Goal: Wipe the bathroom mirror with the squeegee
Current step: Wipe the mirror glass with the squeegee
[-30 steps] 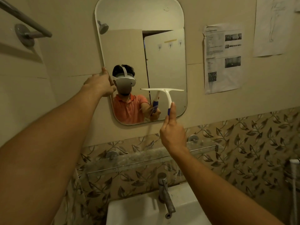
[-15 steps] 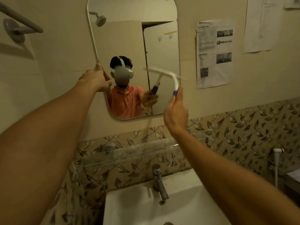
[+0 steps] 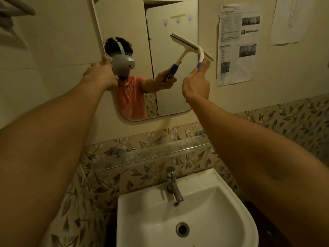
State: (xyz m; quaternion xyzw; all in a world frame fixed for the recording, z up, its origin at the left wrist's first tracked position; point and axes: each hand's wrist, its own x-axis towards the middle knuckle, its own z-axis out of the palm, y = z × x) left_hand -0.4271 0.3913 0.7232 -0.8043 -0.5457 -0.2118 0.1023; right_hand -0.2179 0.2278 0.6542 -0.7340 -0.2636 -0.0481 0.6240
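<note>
right hand holds a light squeegee at the mirror's right edge

the right hand (image 3: 196, 84) is closed around the blue grip at the bottom of the squeegee (image 3: 194, 46), with the thumb lying up along the white neck. the squeegee is in front of the right side of the bathroom mirror (image 3: 124, 24), its blade tilted, the left end high and the right end low near the mirror's edge. whether the blade touches the glass i cannot tell for sure; it seems to be at the surface, as it meets its reflection.

the left hand (image 3: 101, 75) is curled on the left rim of the mirror, fingers around the edge, as if to steady it.

the squeegee looks like thin plastic, so i judge it light and easy for one hand. the handle is stiff, but the blade strip is probably soft rubber and needs even pressure. the blue grip is the good place to hold; the smooth white neck may slip if wet. the mirror is glass and fragile, so pressing should be gentle. below are a glass shelf (image 3: 153, 154) and a white sink (image 3: 178, 216) with a tap (image 3: 173, 182).
</note>
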